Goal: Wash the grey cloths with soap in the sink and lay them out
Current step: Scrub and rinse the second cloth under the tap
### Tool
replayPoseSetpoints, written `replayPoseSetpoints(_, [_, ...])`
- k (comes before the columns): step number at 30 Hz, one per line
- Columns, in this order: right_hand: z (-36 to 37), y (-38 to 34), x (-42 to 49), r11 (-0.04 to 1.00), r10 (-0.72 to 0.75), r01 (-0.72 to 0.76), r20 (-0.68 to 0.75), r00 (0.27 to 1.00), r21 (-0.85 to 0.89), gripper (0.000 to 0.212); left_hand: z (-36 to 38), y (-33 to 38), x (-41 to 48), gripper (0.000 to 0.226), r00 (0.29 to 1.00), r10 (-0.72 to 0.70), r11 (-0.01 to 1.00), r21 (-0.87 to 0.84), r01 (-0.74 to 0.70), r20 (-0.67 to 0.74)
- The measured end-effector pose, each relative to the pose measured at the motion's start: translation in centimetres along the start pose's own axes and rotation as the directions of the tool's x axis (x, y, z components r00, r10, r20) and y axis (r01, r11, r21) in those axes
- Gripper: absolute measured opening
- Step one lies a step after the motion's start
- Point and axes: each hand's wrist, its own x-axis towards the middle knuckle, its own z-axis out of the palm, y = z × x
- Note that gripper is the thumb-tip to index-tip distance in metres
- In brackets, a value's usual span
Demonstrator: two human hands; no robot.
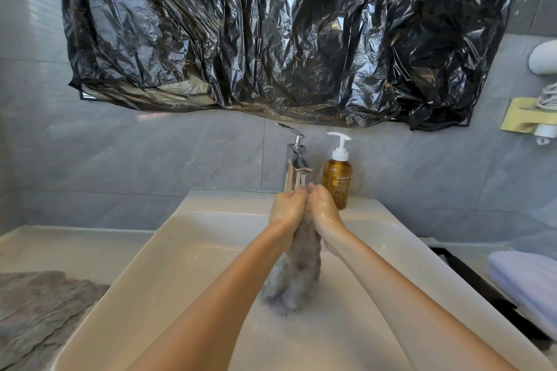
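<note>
A wet grey cloth (297, 277) is held in the white sink (187, 250).
Its top is gripped by the left hand (287, 205) and the right hand (327, 208), fingers curled round it; a second grey cloth (36, 310) is laid on the counter (75, 244) at left.

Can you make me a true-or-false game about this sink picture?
1. The left hand and right hand both hold a wet grey cloth over the white sink. True.
2. The amber soap bottle with a white pump lies inside the sink. False: it stands upright on the rim, beside the chrome tap.
3. A second grey cloth lies left of the sink. True.
4. The crinkled black plastic sheet covers the floor. False: it hangs on the wall above the tap.
</note>
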Motion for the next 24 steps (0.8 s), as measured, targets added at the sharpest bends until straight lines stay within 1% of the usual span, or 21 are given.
replayPoseSetpoints(1, [-0.2, 0.0, -0.4, 0.999, 0.008, -0.008, 0.006, 1.0, -0.031, 0.035, 0.1, 0.0, 0.0, 0.034, 1.0, 0.012, 1.0, 0.003, -0.012, -0.013])
replayPoseSetpoints(3, [-0.3, -0.9, -1.6, 0.997, -0.018, 0.021, 0.028, 0.999, -0.077, 0.031, -0.3, 0.2, 0.3, 0.035, 0.994, 0.025, 0.999, -0.04, -0.029, -0.102])
replayPoseSetpoints(5, [-0.2, -1.4, -2.1, 0.993, -0.107, 0.108, 0.047, 0.993, -0.035, 0.031, -0.9, 0.1, 1.0, 0.04, 0.986, -0.005, 0.996, -0.089, -0.011, -0.167])
replayPoseSetpoints(7, [-0.1, -1.9, -1.9, 0.987, -0.159, 0.159, 0.014, 0.987, 0.03, 0.032, -0.7, -0.3, 1.1, 0.043, 0.992, -0.045, 0.994, -0.105, 0.033, -0.118])
replayPoseSetpoints(9, [-0.1, -1.8, -1.0, 0.995, -0.095, 0.098, -0.082, 0.992, 0.035, 0.036, -0.1, -0.4, 0.6, 0.04, 0.997, -0.076, 0.994, -0.073, 0.075, -0.012])
replayPoseSetpoints(10, [-0.3, -1.5, -0.7, 0.998, -0.06, 0.061, -0.104, 0.993, 0.012, 0.036, 0.3, -0.4, 0.3, 0.038, 0.997, -0.073, 0.996, -0.046, 0.074, 0.027])
replayPoseSetpoints(11, [-0.6, -1.2, -0.8, 0.999, -0.029, 0.025, -0.088, 0.996, -0.046, 0.035, 0.4, -0.4, 0.1, 0.037, 0.998, -0.063, 0.997, -0.037, 0.064, 0.031])
replayPoseSetpoints(13, [-0.9, -1.1, -1.4, 0.981, -0.049, 0.052, 0.023, 0.999, -0.187, 0.035, 0.0, 0.0, 0.3, 0.035, 0.998, -0.025, 0.999, -0.041, 0.023, -0.053])
replayPoseSetpoints(14, [-0.8, -1.2, -1.7, 0.976, -0.067, 0.083, 0.089, 0.994, -0.2, 0.034, -0.5, 0.1, 0.8, 0.035, 0.993, -0.016, 0.999, -0.044, 0.011, -0.115])
replayPoseSetpoints(15, [-0.7, -1.4, -2.1, 0.981, -0.08, 0.104, 0.148, 0.986, -0.163, 0.033, -1.0, 0.1, 1.1, 0.035, 0.987, -0.022, 0.999, -0.035, 0.017, -0.161])
replayPoseSetpoints(16, [-0.5, -1.5, -2.4, 0.988, -0.105, 0.122, 0.173, 0.979, -0.093, 0.033, -1.3, -0.1, 1.4, 0.036, 0.985, -0.031, 0.999, -0.017, 0.029, -0.168])
replayPoseSetpoints(17, [-0.3, -1.5, -2.2, 0.991, -0.127, 0.133, 0.152, 0.98, -0.026, 0.033, -1.4, -0.4, 1.6, 0.037, 0.988, -0.037, 0.999, -0.015, 0.035, -0.149])
replayPoseSetpoints(18, [0.0, -1.1, -1.5, 0.99, -0.142, 0.14, 0.091, 0.986, 0.023, 0.032, -1.3, -0.6, 1.6, 0.039, 0.993, -0.044, 0.999, -0.034, 0.041, -0.112])
replayPoseSetpoints(19, [0.0, -0.9, -0.8, 0.991, -0.13, 0.129, 0.021, 0.991, 0.029, 0.031, -1.0, -0.6, 1.2, 0.04, 0.997, -0.056, 0.997, -0.051, 0.053, -0.062])
replayPoseSetpoints(20, [-0.1, -0.7, -0.2, 0.995, -0.096, 0.096, -0.042, 0.995, 0.012, 0.031, -0.7, -0.5, 0.9, 0.04, 0.998, -0.063, 0.996, -0.056, 0.063, -0.006])
replayPoseSetpoints(21, [-0.3, -0.3, 0.3, 0.999, -0.049, 0.048, -0.073, 0.996, -0.016, 0.034, -0.3, -0.3, 0.6, 0.04, 0.997, -0.063, 0.997, -0.049, 0.065, 0.044])
replayPoseSetpoints(23, [-1.0, 0.6, 0.6, 0.996, -0.003, -0.004, -0.069, 0.998, -0.092, 0.04, -0.1, 0.2, 0.2, 0.039, 0.992, -0.06, 0.996, -0.063, 0.067, 0.109])
replayPoseSetpoints(24, [-1.6, 1.0, 0.5, 0.986, -0.002, -0.007, -0.05, 0.999, -0.169, 0.041, -0.2, 0.4, 0.3, 0.039, 0.993, -0.033, 0.995, -0.089, 0.043, 0.112])
